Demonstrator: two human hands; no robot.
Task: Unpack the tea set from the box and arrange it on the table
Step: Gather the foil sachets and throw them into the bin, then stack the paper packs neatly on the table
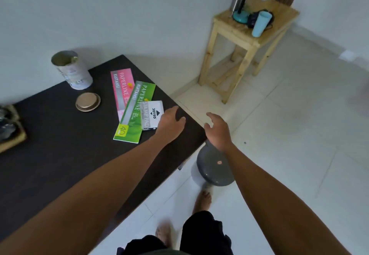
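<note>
With both our left hand (pixel 171 122) and right hand (pixel 218 130) open and empty at the desk's (pixel 60 155) right edge, we judge the tea set in its box (pixel 10 129) at the left edge fragile, best lifted from underneath.

I'm looking down at my own body here, and both arms are showing bare all the way up to the edge of the view, with no sleeves, no watch and no bands on either wrist. The left hand (pixel 171 120) and the right hand (pixel 218 130) are both uncovered too, with no gloves or rings that I can make out. Lower down I'm wearing dark, black-looking shorts (pixel 196 232), the fabric bunching in loose folds. Below the shorts my feet (pixel 203 200) are showing bare, no shoes or socks.
</note>
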